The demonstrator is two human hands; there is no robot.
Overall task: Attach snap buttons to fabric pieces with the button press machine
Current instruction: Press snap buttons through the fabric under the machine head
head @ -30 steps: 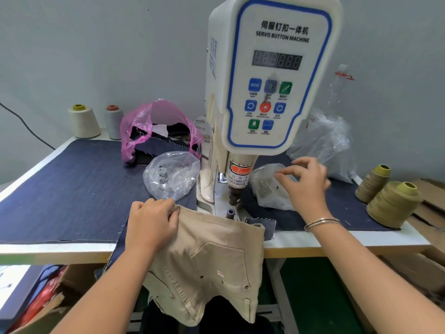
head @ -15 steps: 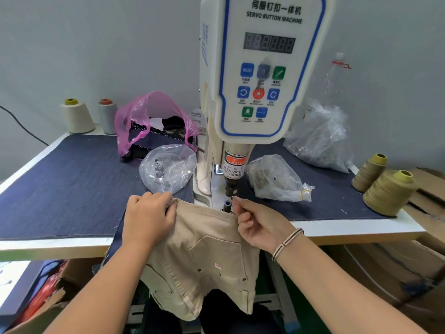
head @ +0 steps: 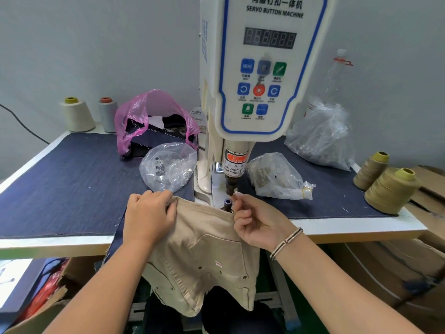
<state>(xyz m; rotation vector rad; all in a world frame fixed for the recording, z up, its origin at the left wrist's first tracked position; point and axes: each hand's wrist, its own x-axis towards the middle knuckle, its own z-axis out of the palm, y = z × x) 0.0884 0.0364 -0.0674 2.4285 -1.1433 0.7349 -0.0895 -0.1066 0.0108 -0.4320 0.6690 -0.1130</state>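
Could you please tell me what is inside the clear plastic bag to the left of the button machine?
The clear bag holds a small cluster of shiny metal pieces, probably snap parts. Glare and wrinkles hide their exact shape and number.

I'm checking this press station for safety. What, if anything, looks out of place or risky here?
The right hand has its fingertips right beside the press punch and lower die, under the finger warning label. The left hand grips the beige garment. Nothing looks spilled or damaged.
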